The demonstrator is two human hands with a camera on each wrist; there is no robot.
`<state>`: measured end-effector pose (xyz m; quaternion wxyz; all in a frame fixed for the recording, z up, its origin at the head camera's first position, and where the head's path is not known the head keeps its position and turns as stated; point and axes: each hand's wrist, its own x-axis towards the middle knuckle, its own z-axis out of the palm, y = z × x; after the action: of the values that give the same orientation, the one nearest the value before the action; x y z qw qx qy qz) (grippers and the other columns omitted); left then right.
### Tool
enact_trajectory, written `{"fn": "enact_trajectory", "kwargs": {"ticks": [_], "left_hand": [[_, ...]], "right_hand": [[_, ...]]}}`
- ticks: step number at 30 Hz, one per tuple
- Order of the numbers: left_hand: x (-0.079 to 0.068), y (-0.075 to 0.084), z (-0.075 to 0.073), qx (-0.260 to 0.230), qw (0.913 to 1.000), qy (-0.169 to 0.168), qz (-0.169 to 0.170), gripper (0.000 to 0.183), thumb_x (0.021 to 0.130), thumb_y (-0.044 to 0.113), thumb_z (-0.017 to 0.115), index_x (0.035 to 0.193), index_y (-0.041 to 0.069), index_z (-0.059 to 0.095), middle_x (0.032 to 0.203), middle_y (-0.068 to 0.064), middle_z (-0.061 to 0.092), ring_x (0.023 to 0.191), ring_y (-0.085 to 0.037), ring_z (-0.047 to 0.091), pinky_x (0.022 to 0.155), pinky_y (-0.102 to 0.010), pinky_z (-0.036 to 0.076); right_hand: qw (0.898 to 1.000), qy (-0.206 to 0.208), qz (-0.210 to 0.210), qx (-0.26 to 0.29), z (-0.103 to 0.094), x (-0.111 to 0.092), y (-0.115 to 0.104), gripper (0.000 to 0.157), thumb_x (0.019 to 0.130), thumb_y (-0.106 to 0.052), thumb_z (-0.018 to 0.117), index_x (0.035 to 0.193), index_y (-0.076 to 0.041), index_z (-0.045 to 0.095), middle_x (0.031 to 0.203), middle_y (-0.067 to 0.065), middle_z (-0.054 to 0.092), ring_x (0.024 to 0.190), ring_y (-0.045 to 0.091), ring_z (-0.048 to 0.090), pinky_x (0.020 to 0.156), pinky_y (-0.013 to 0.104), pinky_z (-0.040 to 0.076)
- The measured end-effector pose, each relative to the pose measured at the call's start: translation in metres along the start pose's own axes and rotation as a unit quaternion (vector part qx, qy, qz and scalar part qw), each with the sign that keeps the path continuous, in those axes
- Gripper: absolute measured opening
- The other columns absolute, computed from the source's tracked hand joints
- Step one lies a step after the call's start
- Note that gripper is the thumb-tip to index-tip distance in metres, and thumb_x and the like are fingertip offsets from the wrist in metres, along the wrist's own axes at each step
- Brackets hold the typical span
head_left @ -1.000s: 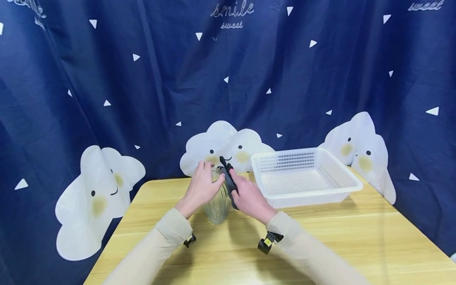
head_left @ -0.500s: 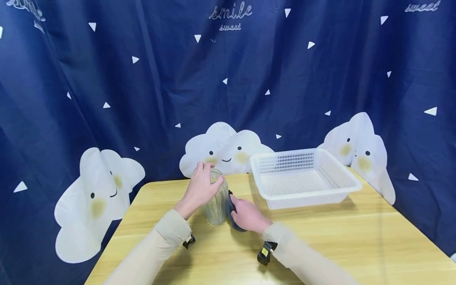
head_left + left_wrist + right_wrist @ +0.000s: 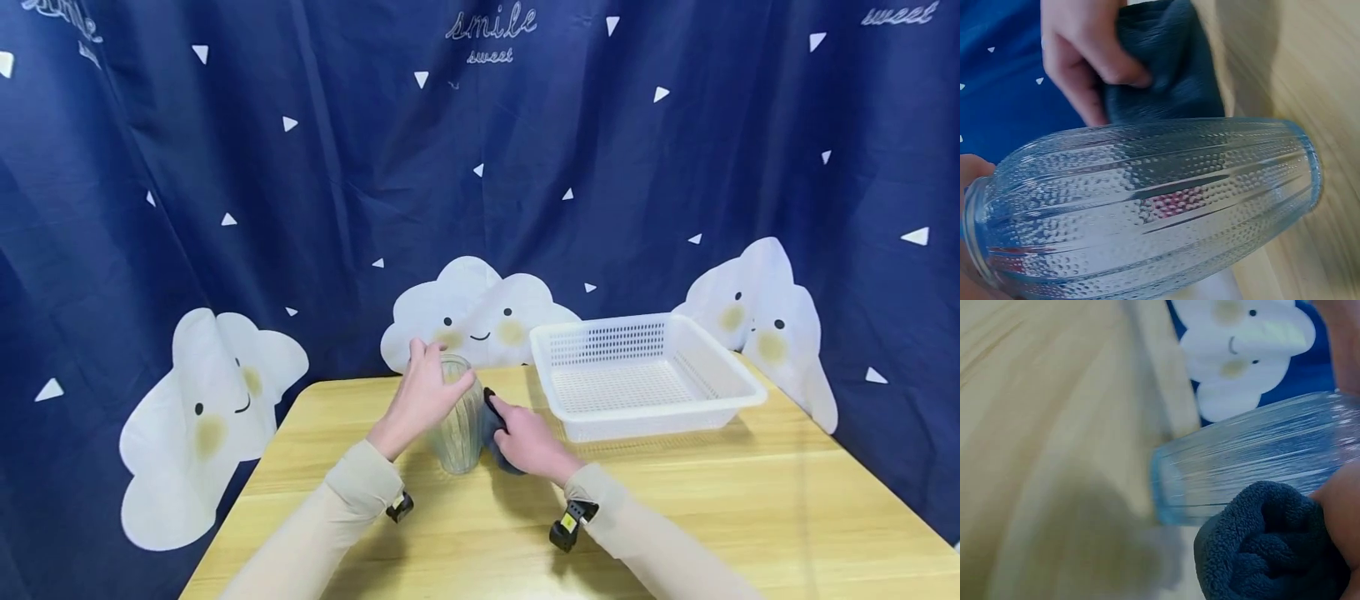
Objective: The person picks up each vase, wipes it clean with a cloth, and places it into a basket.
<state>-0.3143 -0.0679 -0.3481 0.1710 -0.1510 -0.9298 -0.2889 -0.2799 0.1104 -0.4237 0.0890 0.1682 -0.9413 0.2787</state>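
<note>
A ribbed clear glass vase (image 3: 459, 437) stands upright on the table, its dimpled side filling much of the left wrist view. My left hand (image 3: 427, 393) grips it near the neck, with fingers around the rim. In my right hand (image 3: 531, 440) is a bunched dark blue-grey towel (image 3: 1266, 550). The right thumb and fingers pinch the towel, which lies along the vase's right side. Its terry texture shows close up in the right wrist view.
A white perforated plastic basket (image 3: 663, 415) sits on the wooden table (image 3: 712, 508) to the right, behind my right hand. A navy curtain (image 3: 345, 167) with clouds hangs behind the table's far edge.
My right hand has brought the towel down from the vase's rim along its right side, then slightly back up. The left hand keeps its grip, and the vase stays put.
</note>
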Motion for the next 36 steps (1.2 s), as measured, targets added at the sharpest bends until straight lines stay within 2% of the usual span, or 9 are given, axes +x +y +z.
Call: {"fn": "enact_trajectory", "kwargs": {"ticks": [5,9,13,18,22,25,29,32,36], "left_hand": [[-0.002,0.002,-0.005,0.005,1.0,-0.008,-0.001,0.081,0.079,0.061,0.056,0.134,0.003,0.042,0.105,-0.006,0.033,0.079,-0.021,0.049,0.075,-0.034,0.044],[-0.004,0.005,-0.005,0.004,0.9999,-0.01,-0.004,0.074,0.08,0.052,0.058,0.133,0.003,0.042,0.104,-0.006,0.033,0.079,-0.022,0.049,0.076,-0.034,0.044],[-0.003,0.007,-0.001,-0.004,1.0,-0.005,-0.004,0.069,0.078,0.046,0.057,0.131,0.004,0.043,0.11,-0.007,0.034,0.087,-0.022,0.049,0.08,-0.035,0.044],[-0.003,0.006,0.003,0.008,1.0,0.003,0.004,0.07,0.076,0.046,0.057,0.129,0.004,0.042,0.112,-0.007,0.035,0.091,-0.022,0.047,0.081,-0.035,0.043],[-0.004,0.005,0.003,0.008,0.9998,0.011,0.017,0.065,0.076,0.046,0.057,0.127,0.007,0.042,0.11,-0.005,0.034,0.088,-0.021,0.047,0.079,-0.034,0.043],[-0.004,0.004,0.004,0.008,0.9996,0.013,0.023,0.064,0.077,0.047,0.056,0.126,0.008,0.043,0.109,-0.005,0.035,0.085,-0.019,0.048,0.077,-0.033,0.042],[-0.004,0.001,0.007,0.011,0.9993,0.008,0.035,0.066,0.08,0.054,0.055,0.126,0.007,0.043,0.107,-0.005,0.035,0.084,-0.02,0.047,0.077,-0.034,0.042],[-0.003,0.0,0.008,0.011,0.9987,0.014,0.048,0.067,0.082,0.059,0.051,0.125,0.008,0.043,0.105,-0.005,0.035,0.086,-0.021,0.046,0.077,-0.034,0.041],[-0.002,-0.002,0.008,0.01,0.9981,0.013,0.06,0.067,0.082,0.064,0.047,0.124,0.012,0.044,0.103,-0.003,0.034,0.086,-0.022,0.044,0.075,-0.033,0.04]], "right_hand": [[0.998,0.057,-0.023,0.004,-0.026,0.006,-0.014,0.06,0.085,-0.014,0.054,0.142,-0.009,0.037,0.127,0.015,0.055,0.102,0.022,0.059,0.082,0.038,0.048],[0.992,0.115,-0.053,-0.01,-0.045,0.012,-0.025,0.059,0.084,-0.012,0.054,0.141,-0.011,0.039,0.124,0.012,0.058,0.098,0.02,0.06,0.077,0.037,0.048],[0.988,0.138,-0.071,-0.025,-0.051,0.016,-0.032,0.059,0.084,-0.012,0.053,0.141,-0.013,0.039,0.125,0.01,0.057,0.104,0.021,0.059,0.079,0.039,0.048],[0.989,0.115,-0.075,-0.049,-0.039,0.016,-0.024,0.062,0.083,-0.013,0.054,0.142,-0.012,0.036,0.128,0.011,0.055,0.107,0.025,0.058,0.08,0.041,0.048],[0.994,0.081,-0.062,-0.033,-0.023,0.015,-0.01,0.062,0.084,-0.013,0.055,0.143,-0.01,0.035,0.124,0.013,0.057,0.102,0.024,0.06,0.081,0.04,0.048],[0.998,0.018,-0.046,-0.039,-0.004,0.012,0.001,0.06,0.086,-0.016,0.055,0.142,-0.007,0.034,0.121,0.015,0.059,0.097,0.021,0.061,0.081,0.037,0.048],[0.994,-0.063,-0.032,-0.079,0.019,0.005,0.013,0.06,0.088,-0.021,0.056,0.141,-0.005,0.035,0.12,0.014,0.06,0.101,0.022,0.061,0.081,0.036,0.049],[0.994,-0.071,-0.028,-0.08,0.025,0.003,0.015,0.059,0.088,-0.02,0.056,0.141,-0.005,0.036,0.12,0.013,0.06,0.104,0.023,0.059,0.083,0.037,0.048],[0.996,-0.07,-0.019,-0.044,0.019,0.004,0.013,0.058,0.089,-0.017,0.054,0.142,-0.007,0.035,0.124,0.014,0.058,0.108,0.023,0.058,0.086,0.037,0.047]]}}
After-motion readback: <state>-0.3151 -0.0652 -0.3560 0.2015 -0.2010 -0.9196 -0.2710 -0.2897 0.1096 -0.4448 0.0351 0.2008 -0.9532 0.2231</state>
